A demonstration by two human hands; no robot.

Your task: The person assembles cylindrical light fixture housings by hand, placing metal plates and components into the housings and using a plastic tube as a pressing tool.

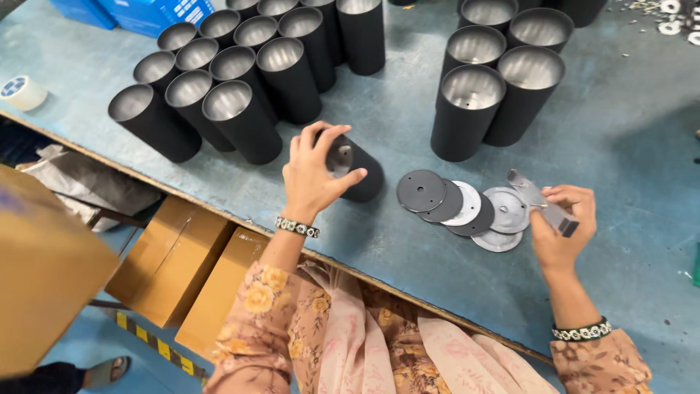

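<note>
The black cylinder (355, 171) stands on the blue counter (408, 124) near its front edge, tilted slightly, with its open top showing a pale grey metal inside; whether anything lies in it cannot be told. Its outside is matt black and smooth. The left hand (312, 175) curls around its rim, fingers and thumb closed on the top edge. Just to the right lies a small overlapping spread of round discs (461, 208), some dark grey, some silvery. Beside them the right hand (560, 226) pinches a bent metal bracket (538, 201) between thumb and fingers, lifted off the counter above the discs' right edge. Both wrists wear beaded bands, and the sleeves are floral. Farther back, a group of like black cylinders (240, 87) stands upright at the left, all open and empty as far as seen, and another cluster (496, 87) stands at the right. A roll of tape (22, 93) sits at the far left. Cardboard boxes (171, 263) rest below the counter.
</note>
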